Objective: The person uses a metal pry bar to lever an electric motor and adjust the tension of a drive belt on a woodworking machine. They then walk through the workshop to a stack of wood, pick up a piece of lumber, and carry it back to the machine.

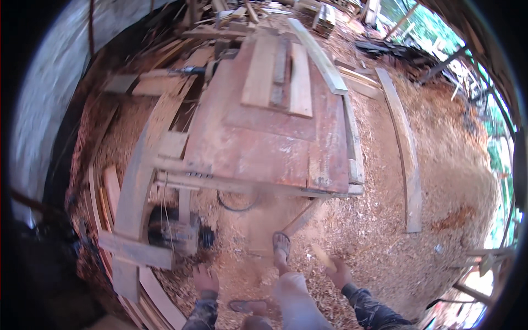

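Observation:
My right hand (340, 273) is closed round a short, light piece of wood (322, 256), held low over the shavings to the right of my foot. My left hand (205, 278) has its fingers apart and holds nothing. It hangs just in front of a dark electric motor (175, 229) with a cord by it. Beyond both hands stands a low wooden worktable (258, 159) with a worn reddish top. Several planks lie on its far part, among them a wide pale board (259, 71) and a narrower pale board (300, 82).
Wood shavings (379, 258) cover the ground. A long plank (404, 154) lies to the right of the worktable, and a long beam (144, 165) runs along its left. A slanted wooden brace (302, 216) reaches down near my sandalled foot (281, 245). Scrap wood (242, 16) is heaped at the back.

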